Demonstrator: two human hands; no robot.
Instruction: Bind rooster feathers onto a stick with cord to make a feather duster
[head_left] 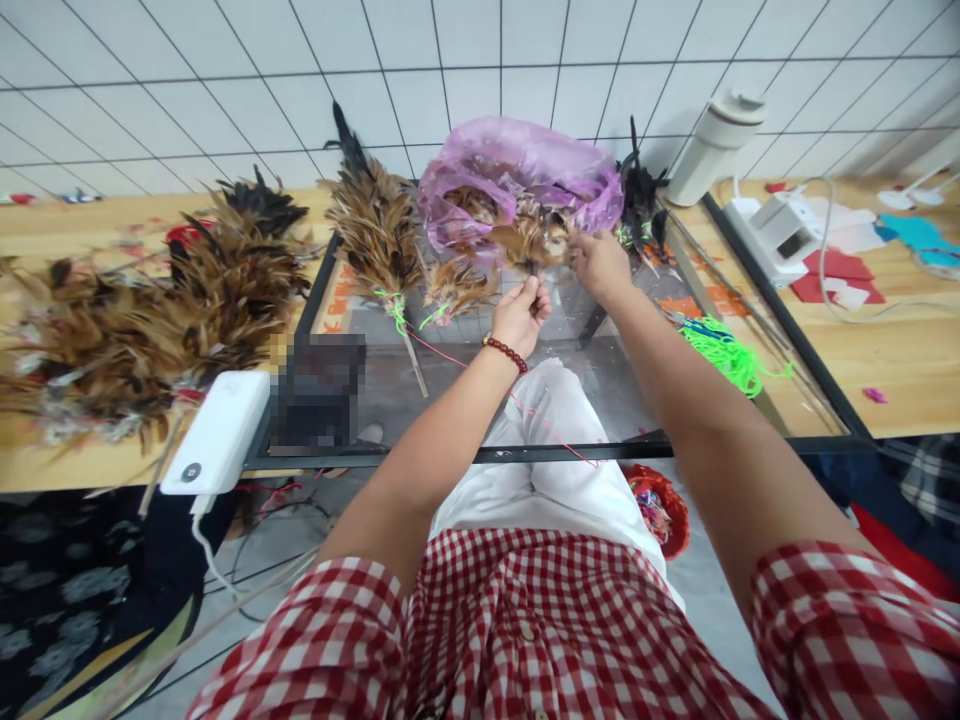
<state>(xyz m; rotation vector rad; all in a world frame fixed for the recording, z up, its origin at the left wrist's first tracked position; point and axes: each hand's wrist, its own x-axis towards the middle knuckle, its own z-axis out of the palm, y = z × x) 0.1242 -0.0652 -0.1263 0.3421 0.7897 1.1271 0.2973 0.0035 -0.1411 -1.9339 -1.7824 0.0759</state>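
My left hand [523, 312], with a beaded bracelet at the wrist, pinches the lower end of a small brown feather bunch [525, 240]. To its right, my right hand [600, 264] is closed at the front right edge of a pink plastic bag [544, 150]; what its fingers hold is hidden. Brown feathers fill the bag's opening. Left of the bag lies a large feather bundle [375, 225] on a stick, tied with green cord. A smaller feather bunch [455, 290] lies beside it.
Feather heap [232, 290] and white power bank [217, 430] at left. Black feathers [641, 190], white bottle [716, 145], green cord [724, 355] and a white plug adapter [780, 235] at right. A black frame [450, 457] edges the glass surface. A red basket [679, 520] sits below.
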